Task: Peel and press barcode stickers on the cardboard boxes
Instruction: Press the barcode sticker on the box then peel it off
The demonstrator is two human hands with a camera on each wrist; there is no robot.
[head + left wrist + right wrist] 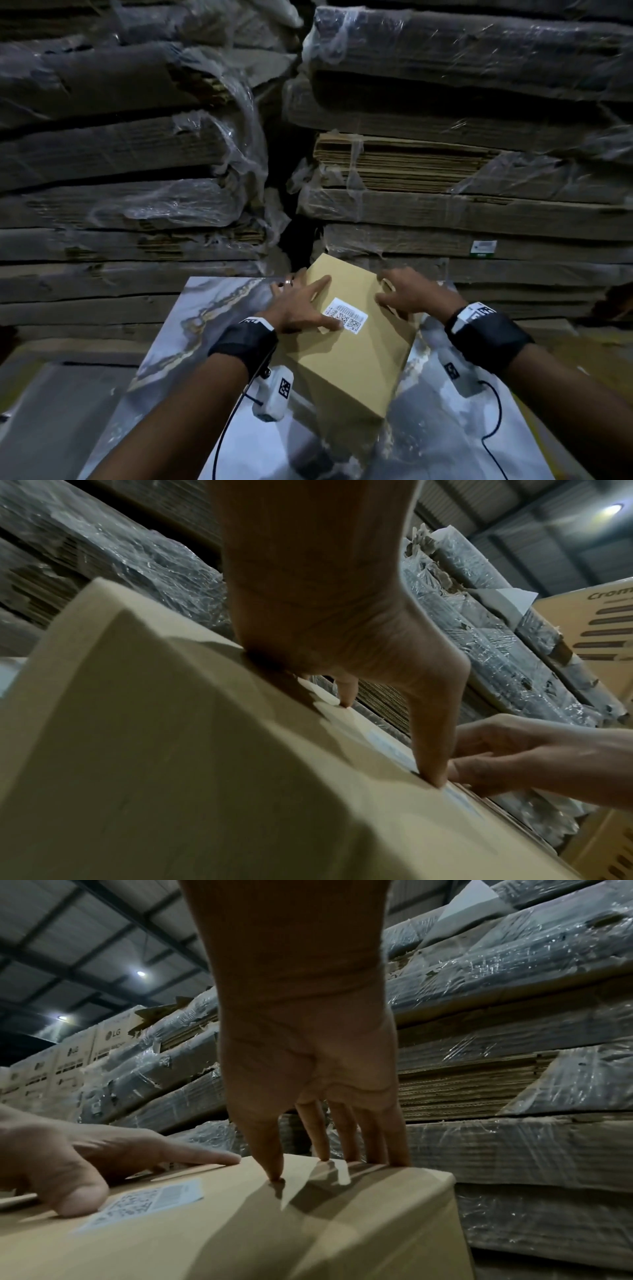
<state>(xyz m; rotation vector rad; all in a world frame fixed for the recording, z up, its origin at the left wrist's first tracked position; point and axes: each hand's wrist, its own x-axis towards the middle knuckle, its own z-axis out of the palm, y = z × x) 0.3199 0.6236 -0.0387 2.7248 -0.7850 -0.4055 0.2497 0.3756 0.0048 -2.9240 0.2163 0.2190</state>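
- The cardboard box [356, 346] lies across the middle of the bench [191, 346], with bare marbled surface on both its sides.
- The left hand [298, 308] and right hand [411, 294] cover the box's far half; its near half lies bare.
- Wrapped stacks of flat cardboard [445, 205] wall off the far edge, just behind the box.
- A dark narrow gap [294, 236] runs between the stacks.

A cardboard box [356, 356] lies on the table [178, 346], with wrapped cardboard stacks [445, 171] behind.
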